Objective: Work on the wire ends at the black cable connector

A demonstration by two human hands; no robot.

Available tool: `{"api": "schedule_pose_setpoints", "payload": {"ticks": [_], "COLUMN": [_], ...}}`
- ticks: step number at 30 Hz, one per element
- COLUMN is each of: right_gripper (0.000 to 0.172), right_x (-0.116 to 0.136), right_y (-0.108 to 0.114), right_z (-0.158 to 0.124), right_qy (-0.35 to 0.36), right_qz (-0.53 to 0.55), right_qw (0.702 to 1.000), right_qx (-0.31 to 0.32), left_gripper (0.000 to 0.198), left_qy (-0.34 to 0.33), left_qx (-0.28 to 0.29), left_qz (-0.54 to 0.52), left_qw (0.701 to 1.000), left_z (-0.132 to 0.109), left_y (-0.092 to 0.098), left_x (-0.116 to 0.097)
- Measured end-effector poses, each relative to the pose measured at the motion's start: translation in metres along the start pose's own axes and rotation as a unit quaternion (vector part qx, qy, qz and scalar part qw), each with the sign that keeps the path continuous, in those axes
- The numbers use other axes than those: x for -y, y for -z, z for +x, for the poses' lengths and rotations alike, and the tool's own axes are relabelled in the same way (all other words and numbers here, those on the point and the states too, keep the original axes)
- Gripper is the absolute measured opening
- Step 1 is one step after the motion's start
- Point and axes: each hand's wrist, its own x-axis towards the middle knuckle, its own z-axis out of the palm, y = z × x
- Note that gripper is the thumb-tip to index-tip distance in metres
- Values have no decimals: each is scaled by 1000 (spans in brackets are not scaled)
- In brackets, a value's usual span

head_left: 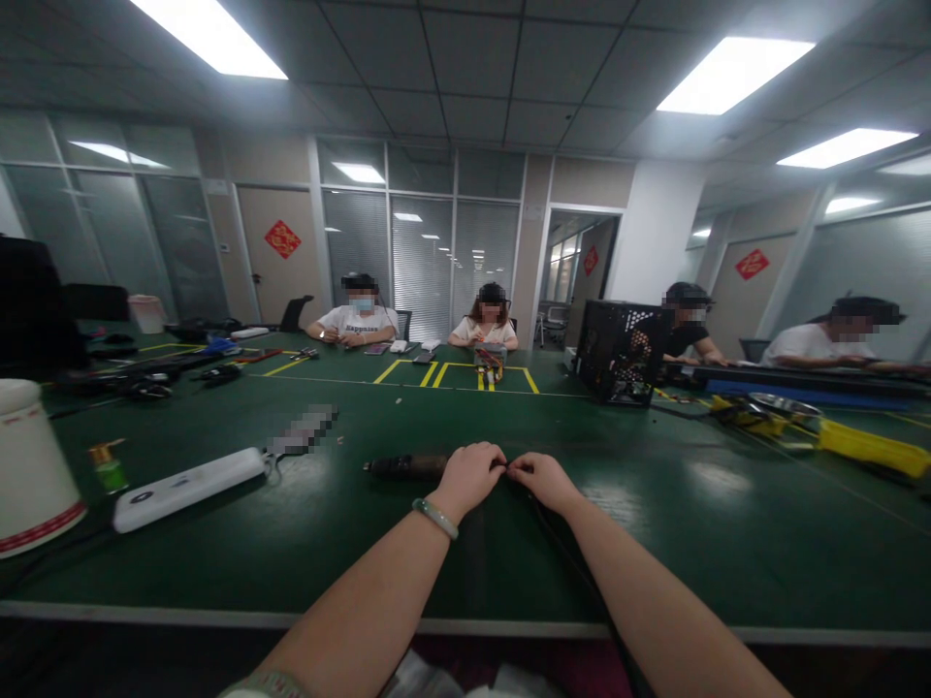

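Observation:
My left hand (469, 477) and my right hand (542, 480) rest close together on the green table (655, 523), fingertips nearly touching. Both are curled into a pinch around something small that I cannot make out. A thin black cable (574, 567) runs from under my right hand back along my right forearm. A dark cylindrical tool (405, 466) lies on the table just left of my left hand, touching or almost touching it. A pale green bangle (434, 517) sits on my left wrist.
A white power strip (187, 488) and a small green bottle (109, 470) lie at the left, by a white container (33, 465). A black computer case (620, 351) stands mid-right, yellow trays (873, 446) beyond. Several people sit working across the table.

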Motion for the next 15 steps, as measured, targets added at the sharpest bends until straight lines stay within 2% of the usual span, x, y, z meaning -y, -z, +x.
{"api": "schedule_pose_setpoints", "payload": {"ticks": [15], "right_gripper": [20], "right_x": [0], "right_y": [-2], "right_z": [1], "right_qy": [-18], "right_qz": [8], "right_qw": [1000], "right_qx": [-3], "left_gripper": [15], "left_qy": [9], "left_qx": [-4], "left_qz": [3], "left_qw": [1000], "left_z": [2], "left_y": [-6], "left_x": [3]}}
